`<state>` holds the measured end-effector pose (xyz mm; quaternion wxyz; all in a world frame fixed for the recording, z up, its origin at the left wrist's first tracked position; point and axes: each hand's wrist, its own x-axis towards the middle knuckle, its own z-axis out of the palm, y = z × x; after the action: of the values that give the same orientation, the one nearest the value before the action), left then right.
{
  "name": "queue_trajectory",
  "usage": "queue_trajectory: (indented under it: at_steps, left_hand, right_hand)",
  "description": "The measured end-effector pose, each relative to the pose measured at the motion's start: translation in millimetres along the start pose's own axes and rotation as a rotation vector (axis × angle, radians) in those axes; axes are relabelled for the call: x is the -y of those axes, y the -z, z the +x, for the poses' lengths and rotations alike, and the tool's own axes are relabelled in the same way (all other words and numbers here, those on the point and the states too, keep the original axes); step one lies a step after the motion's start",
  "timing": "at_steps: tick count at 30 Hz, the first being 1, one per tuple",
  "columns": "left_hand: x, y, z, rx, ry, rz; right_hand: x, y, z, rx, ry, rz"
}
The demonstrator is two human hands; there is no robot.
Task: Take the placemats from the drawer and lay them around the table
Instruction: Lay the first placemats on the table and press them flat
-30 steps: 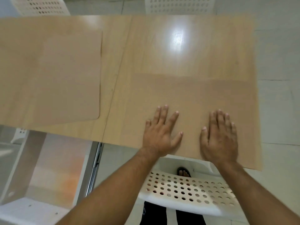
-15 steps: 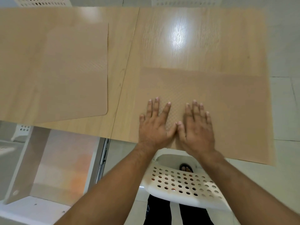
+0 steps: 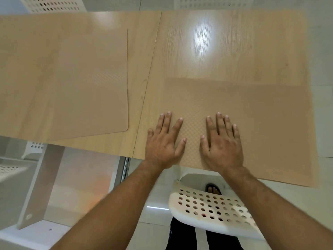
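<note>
Head view looks down on a light wood-grain rectangular table (image 3: 216, 42) made of two panels with a seam running between them. On the right panel, at the near edge, lies a tan textured rectangular placemat (image 3: 261, 123), flat, its near side reaching to the table's edge. A second tan rounded-corner placemat (image 3: 93, 83) lies flat on the left panel, well apart from the first and set a little askew to the table edge. Below the near edge stands a white perforated plastic chair (image 3: 212, 206), its back towards the person; parts of similar white chairs show at the far side. Both hands rest palm-down on the right placemat with fingers spread and straight, gripping nothing: the left hand (image 3: 164, 141) sits at the mat's left margin, and the right hand (image 3: 222, 143) lies just beside it, thumbs apart.
</note>
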<state>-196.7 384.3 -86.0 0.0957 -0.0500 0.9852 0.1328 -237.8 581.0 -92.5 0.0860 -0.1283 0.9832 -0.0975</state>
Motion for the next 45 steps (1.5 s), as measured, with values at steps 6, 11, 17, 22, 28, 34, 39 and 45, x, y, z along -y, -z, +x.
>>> queue_trajectory:
  at_steps: [6, 11, 17, 22, 28, 34, 39, 45]
  left_hand:
    - [-3, 28, 35, -0.041, -0.007, -0.032]
    - [-22, 40, 87, -0.049, -0.004, -0.102]
    - [-9, 25, 119, 0.061, 0.041, -0.021]
    - [-13, 11, 63, 0.037, 0.102, -0.060]
    - [-16, -4, 14, 0.067, 0.099, 0.002]
    - [-14, -8, 16, 0.050, 0.096, 0.001]
    - [-6, -2, 15, 0.006, 0.059, -0.038]
    - [38, 44, -26, -0.160, 0.320, -0.160]
  right_hand:
    - [12, 13, 5, -0.006, -0.027, 0.039]
    - [39, 24, 64, -0.046, 0.001, 0.098]
    - [38, 5, 88, -0.025, -0.031, -0.008]
    - [37, 5, 89, -0.003, -0.029, -0.007]
    - [39, 6, 89, 0.000, -0.027, 0.004]
    - [41, 10, 89, 0.020, -0.029, -0.004]
    - [53, 30, 80, 0.004, 0.019, 0.075]
    - [121, 48, 58, 0.180, 0.155, 0.280]
